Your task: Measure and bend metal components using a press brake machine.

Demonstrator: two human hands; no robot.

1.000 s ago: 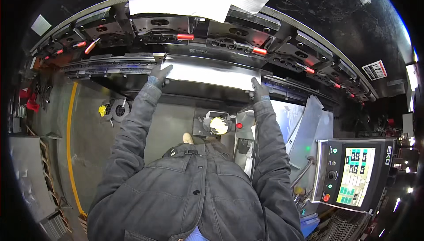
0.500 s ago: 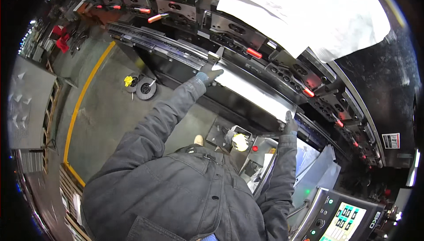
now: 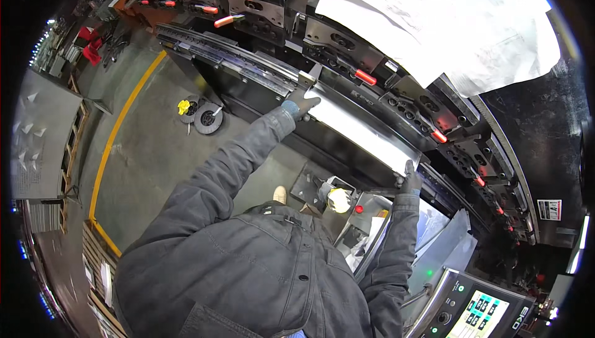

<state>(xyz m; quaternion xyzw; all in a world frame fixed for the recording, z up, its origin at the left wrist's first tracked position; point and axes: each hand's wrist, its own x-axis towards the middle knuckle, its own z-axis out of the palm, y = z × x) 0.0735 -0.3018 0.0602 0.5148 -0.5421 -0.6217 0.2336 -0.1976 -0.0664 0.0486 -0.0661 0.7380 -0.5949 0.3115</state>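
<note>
A bright, narrow strip of sheet metal (image 3: 362, 132) lies along the lower bed of a press brake, beneath the upper tool clamps (image 3: 254, 6). My gloved left hand (image 3: 302, 104) grips its left end, thumb on top and fingers curled below. At the strip's right end, my gloved right hand (image 3: 409, 180) pinches the near corner, its thumb pointing up over the edge. The undersides of both grips are hidden. Behind the strip runs a dark bar of the machine (image 3: 378, 115).
Red clamp handles (image 3: 365, 77) line the upper beam. White paper (image 3: 446, 28) hangs over the beam's right part. A lit control panel (image 3: 477, 310) stands at lower right, near a box with a red button (image 3: 359, 209). A dark reel (image 3: 207, 118) sits on the floor at left.
The whole view has shifted slightly, moving the machine a little to the right and down in the picture. Both hands keep their hold on the strip's ends.
</note>
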